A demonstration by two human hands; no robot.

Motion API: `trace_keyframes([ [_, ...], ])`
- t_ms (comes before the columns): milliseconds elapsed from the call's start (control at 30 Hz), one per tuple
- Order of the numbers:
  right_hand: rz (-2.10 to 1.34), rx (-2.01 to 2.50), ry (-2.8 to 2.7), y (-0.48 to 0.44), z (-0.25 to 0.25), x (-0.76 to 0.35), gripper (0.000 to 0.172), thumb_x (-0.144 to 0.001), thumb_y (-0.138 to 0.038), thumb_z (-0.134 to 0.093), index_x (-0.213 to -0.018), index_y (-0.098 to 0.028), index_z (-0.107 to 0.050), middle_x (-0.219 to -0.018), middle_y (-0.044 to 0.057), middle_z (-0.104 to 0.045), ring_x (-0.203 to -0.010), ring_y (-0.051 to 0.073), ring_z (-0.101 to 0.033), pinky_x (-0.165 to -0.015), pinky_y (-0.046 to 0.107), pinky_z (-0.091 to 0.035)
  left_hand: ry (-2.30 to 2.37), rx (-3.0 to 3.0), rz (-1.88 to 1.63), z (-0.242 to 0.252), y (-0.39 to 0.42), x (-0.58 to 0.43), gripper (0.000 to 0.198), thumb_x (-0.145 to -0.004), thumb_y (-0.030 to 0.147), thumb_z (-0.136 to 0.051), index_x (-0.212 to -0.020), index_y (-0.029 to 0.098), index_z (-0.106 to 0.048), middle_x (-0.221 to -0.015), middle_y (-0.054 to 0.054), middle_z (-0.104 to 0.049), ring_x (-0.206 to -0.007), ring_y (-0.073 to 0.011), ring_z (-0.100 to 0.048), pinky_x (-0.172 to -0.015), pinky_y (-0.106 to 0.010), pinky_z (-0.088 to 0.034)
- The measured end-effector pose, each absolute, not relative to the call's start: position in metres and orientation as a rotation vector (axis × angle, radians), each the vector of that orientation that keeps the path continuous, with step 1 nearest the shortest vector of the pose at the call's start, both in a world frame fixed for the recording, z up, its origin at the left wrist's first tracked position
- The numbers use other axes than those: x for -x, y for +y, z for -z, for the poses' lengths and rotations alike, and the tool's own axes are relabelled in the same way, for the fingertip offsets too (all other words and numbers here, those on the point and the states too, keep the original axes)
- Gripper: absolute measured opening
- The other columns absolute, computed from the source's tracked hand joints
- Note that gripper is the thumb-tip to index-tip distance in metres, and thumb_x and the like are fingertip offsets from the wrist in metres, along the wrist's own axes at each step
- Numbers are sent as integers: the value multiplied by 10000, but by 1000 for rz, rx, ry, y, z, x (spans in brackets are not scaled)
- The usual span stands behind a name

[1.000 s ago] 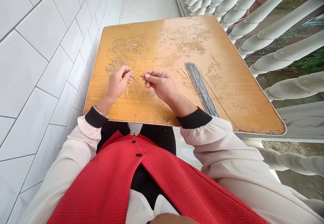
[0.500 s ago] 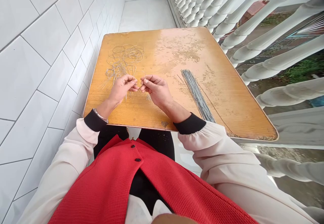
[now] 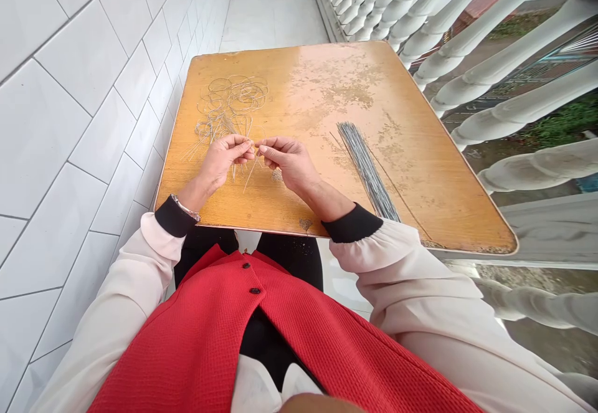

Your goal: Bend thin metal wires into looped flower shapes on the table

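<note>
Over the near left part of a worn wooden table (image 3: 420,170), my left hand (image 3: 223,159) and my right hand (image 3: 288,161) meet fingertip to fingertip. Both pinch one thin wire (image 3: 251,169), whose loose ends slant down toward the table between the hands. Just beyond my left hand lies a heap of bent wire loops (image 3: 230,104) with straight tails. To the right of my right hand lies a bundle of straight grey wires (image 3: 367,169), running from mid-table to the near edge by my sleeve.
A white tiled wall (image 3: 84,108) runs along the table's left side. A white balustrade (image 3: 467,39) stands to the right, with a drop beyond. White tiled floor (image 3: 273,17) stretches past the far edge.
My hands came together from slightly apart and now pinch the wire at one spot. The wire's ends now cross and slant down between them.
</note>
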State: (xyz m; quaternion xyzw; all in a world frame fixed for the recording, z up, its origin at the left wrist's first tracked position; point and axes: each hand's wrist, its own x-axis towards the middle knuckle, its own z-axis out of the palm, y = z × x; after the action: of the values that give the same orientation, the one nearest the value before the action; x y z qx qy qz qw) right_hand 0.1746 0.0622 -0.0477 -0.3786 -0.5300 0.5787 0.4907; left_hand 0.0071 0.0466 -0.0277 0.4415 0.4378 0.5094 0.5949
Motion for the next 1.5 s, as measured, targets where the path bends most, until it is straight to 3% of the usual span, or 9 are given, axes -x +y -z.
trace_keyframes([
  [200, -1444, 943, -1386, 63, 46, -177, 225, -746, -350, -822, -660, -182, -701, -625, -2, -635, -540, 77, -489, -518, 225, -381, 1022, -1034, -1197, 28, 47, -5, 125, -910, 140, -667, -787, 145, -642, -689, 41, -685, -642, -29, -654, -656, -164, -473],
  [500, -1392, 940, -1421, 62, 47, -176, 249, -688, -411, -856, -691, -191, -738, -690, 15, -702, -554, 80, -483, -521, 231, -374, 1041, -1038, -1214, 28, 47, -6, 105, -894, 172, -696, -807, 151, -641, -695, 39, -704, -650, -34, -665, -696, -170, -507],
  [700, -1381, 938, -1412, 67, 54, -177, 287, -657, -427, -892, -668, -192, -728, -632, -1, -657, -560, 87, -496, -520, 240, -373, 1020, -1048, -1213, 28, 47, -6, 93, -888, 153, -695, -809, 148, -645, -689, 39, -707, -646, -39, -674, -687, -176, -512],
  [1200, -1229, 979, -1320, 64, 49, -175, 190, -732, -303, -835, -662, -191, -698, -641, -5, -632, -558, 86, -466, -529, 246, -386, 1039, -1157, -1146, 28, 44, -4, 120, -926, 285, -674, -953, 169, -659, -850, -4, -743, -769, -77, -702, -679, -201, -480],
  [1500, -1125, 1018, -1294, 66, 47, -179, 265, -748, -408, -812, -675, -208, -655, -677, 8, -630, -595, 108, -480, -585, 268, -434, 1043, -1332, -922, 34, 43, -8, 56, -840, 109, -683, -868, 142, -648, -718, 11, -702, -657, -66, -668, -591, -196, -437],
])
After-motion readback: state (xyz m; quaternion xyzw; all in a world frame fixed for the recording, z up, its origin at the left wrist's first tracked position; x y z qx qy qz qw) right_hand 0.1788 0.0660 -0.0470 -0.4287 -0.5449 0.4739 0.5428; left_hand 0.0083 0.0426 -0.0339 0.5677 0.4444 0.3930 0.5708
